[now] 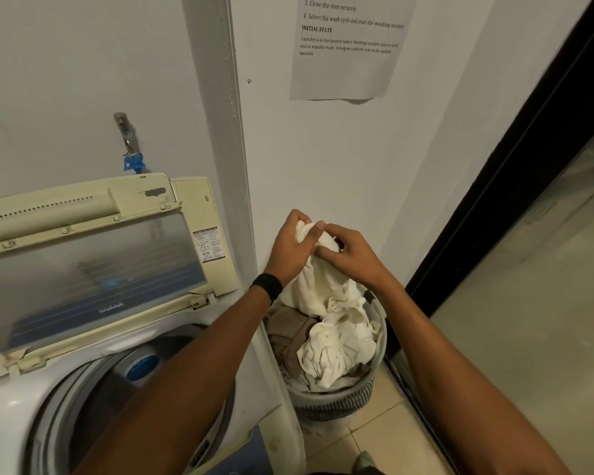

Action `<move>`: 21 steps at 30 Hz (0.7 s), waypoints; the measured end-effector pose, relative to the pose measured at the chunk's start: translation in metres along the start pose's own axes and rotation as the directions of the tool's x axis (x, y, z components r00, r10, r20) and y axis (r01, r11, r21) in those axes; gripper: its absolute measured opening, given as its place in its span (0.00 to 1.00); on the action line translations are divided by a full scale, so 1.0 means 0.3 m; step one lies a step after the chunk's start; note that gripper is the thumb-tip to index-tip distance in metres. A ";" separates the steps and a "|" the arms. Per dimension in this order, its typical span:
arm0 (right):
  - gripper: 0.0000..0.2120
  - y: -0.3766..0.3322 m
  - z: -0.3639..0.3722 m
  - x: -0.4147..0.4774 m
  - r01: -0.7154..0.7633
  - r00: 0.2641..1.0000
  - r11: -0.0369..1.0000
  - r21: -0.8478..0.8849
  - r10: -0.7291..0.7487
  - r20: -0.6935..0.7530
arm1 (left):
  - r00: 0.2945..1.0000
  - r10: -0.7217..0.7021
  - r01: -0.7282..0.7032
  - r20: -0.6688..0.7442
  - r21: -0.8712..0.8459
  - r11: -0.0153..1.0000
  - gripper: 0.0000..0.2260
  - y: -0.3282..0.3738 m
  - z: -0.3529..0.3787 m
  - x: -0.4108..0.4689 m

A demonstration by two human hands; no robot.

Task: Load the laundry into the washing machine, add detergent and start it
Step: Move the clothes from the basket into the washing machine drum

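Inside basket [326, 404], white cloth [336, 341] atop brown laundry [288, 329].

Cloth [326, 289]: off-white, plain.
Garment [288, 330] beneath it: tan-brown, plain.
Laundry basket [333, 402]: grey, with a band of dark slots round the wall.
Washing machine [7, 416]: white body.
Lid [83, 279]: yellowed cream frame, smoky grey-blue window.
Cap [143, 366] in the drum: bright blue.
Tap fitting [134, 163]: blue.
Wristband [267, 286]: black.
Paper sheet [343, 70]: white, black print.
Floor tiles [374, 437]: beige.
Door frame [511, 166]: black.
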State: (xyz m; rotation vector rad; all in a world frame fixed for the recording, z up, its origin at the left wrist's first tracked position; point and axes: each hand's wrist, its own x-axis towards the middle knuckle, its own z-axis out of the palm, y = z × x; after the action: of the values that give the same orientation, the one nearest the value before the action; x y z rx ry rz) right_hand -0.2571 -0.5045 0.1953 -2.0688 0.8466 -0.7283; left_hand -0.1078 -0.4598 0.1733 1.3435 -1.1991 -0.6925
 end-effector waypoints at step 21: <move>0.25 -0.071 -0.058 0.023 0.086 0.957 0.959 0.270 -0.004 -0.291 | 0.968 0.045 -0.090 -0.245 -0.175 0.980 0.19 0.182 0.000 0.073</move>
State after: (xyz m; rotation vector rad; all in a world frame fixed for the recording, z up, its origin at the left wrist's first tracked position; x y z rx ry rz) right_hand -0.2585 -0.5072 0.2235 -1.7578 0.8013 -1.1286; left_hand -0.1148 -0.4705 0.2307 1.1877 -0.9575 -0.5602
